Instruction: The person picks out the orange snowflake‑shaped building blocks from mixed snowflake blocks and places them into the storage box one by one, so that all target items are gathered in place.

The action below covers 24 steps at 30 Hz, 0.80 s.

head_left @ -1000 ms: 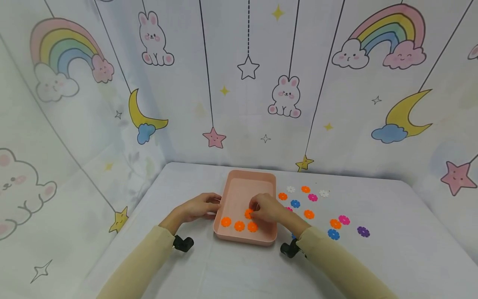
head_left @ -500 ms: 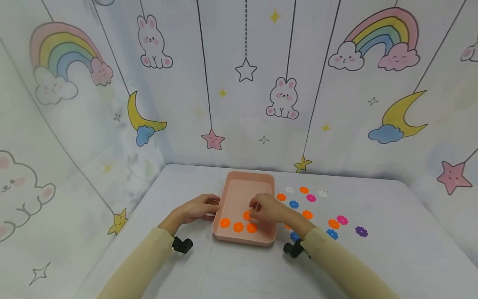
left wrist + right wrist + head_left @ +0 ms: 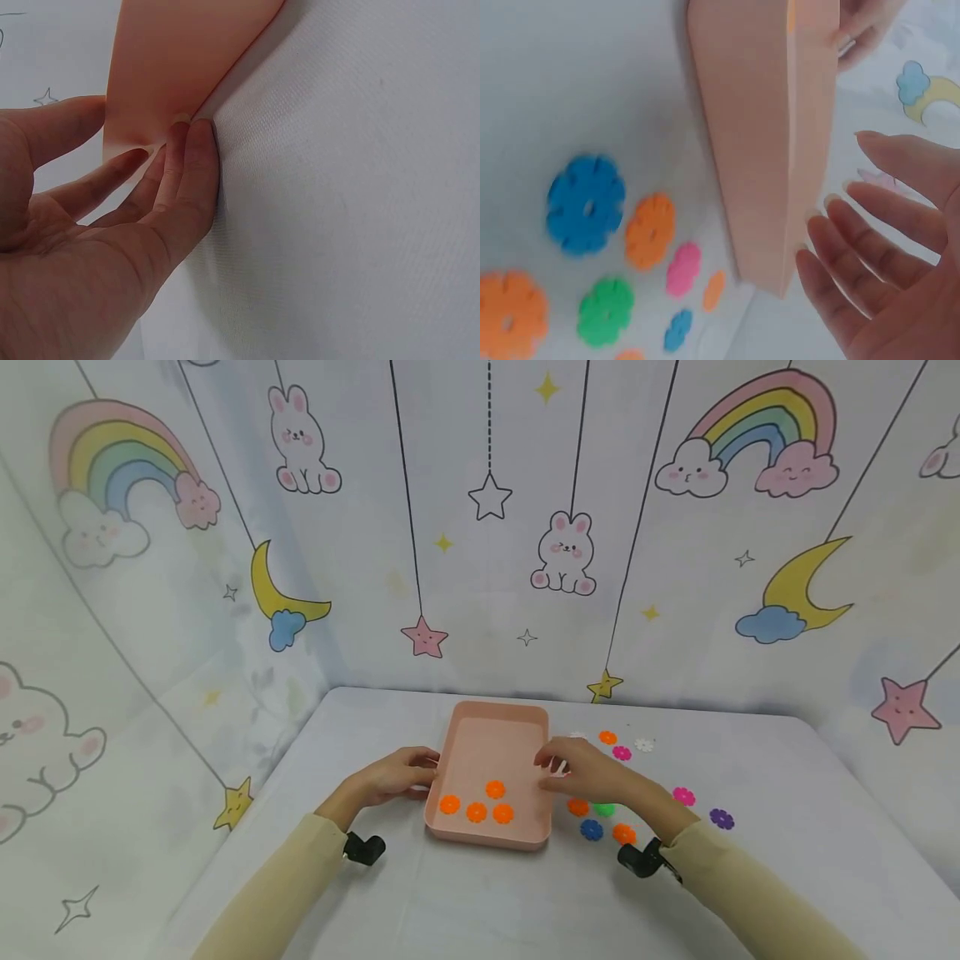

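In the head view a shallow pink tray (image 3: 487, 743) lies on the table, with several orange flower-shaped discs (image 3: 476, 812) in its near half. My left hand (image 3: 397, 774) holds the tray's left side; in the left wrist view the fingers (image 3: 196, 150) touch the outer wall, and one digit's tip goes behind the rim. My right hand (image 3: 588, 770) hovers over the tray's right rim, fingers spread and loosely bent, nothing between them. Below it lie a green disc (image 3: 604, 810) and other coloured discs, some partly hidden by the hand and forearm.
Right of the tray are scattered flower discs: blue (image 3: 592, 830), orange (image 3: 624, 834), pink (image 3: 683, 797), purple (image 3: 722, 819) and white (image 3: 644, 745). A patterned curtain (image 3: 360, 527) stands behind the white table (image 3: 465, 902).
My right hand has let go of an orange disc in the tray and moved right to the rim, its fingers parting. My left hand stays at the tray's left side.
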Each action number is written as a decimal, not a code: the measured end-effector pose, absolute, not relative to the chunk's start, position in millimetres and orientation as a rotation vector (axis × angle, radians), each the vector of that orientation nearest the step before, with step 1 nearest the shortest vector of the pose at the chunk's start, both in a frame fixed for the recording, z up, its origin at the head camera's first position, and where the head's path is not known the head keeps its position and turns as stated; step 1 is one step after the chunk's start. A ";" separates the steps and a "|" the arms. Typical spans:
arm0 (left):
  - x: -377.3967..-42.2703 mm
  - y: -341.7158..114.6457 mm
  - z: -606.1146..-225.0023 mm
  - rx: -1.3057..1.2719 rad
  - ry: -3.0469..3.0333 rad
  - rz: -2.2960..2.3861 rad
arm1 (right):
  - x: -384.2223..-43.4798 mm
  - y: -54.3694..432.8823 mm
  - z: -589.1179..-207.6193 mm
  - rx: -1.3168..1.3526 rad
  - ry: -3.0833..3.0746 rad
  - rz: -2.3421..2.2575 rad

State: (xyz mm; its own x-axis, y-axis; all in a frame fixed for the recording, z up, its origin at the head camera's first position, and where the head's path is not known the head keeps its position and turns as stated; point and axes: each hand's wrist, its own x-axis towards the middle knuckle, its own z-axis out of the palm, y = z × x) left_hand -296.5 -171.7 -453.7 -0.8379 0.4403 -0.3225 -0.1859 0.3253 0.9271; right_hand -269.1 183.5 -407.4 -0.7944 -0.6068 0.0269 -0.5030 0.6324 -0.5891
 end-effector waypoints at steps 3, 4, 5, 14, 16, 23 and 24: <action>-296.4 -171.7 -454.0 0.226 2.067 1.545 | -265.1 201.8 -401.8 -0.910 2.696 -0.881; -296.4 -171.7 -454.1 0.227 2.067 1.544 | -264.2 208.3 -400.2 -0.913 2.702 -0.879; -296.5 -171.7 -454.1 0.227 2.069 1.543 | -263.2 215.0 -399.1 -0.915 2.708 -0.878; -298.2 -171.1 -455.4 0.215 2.072 1.535 | -256.1 276.6 -391.7 -0.842 2.767 -0.837; -298.4 -170.8 -455.4 0.220 2.068 1.535 | -255.5 290.8 -392.1 -0.809 2.779 -0.825; -297.4 -171.3 -453.7 0.219 2.069 1.533 | -259.4 331.1 -404.4 -0.626 2.744 -0.846; -297.4 -171.4 -453.7 0.220 2.068 1.533 | -259.6 335.0 -406.5 -0.614 2.739 -0.844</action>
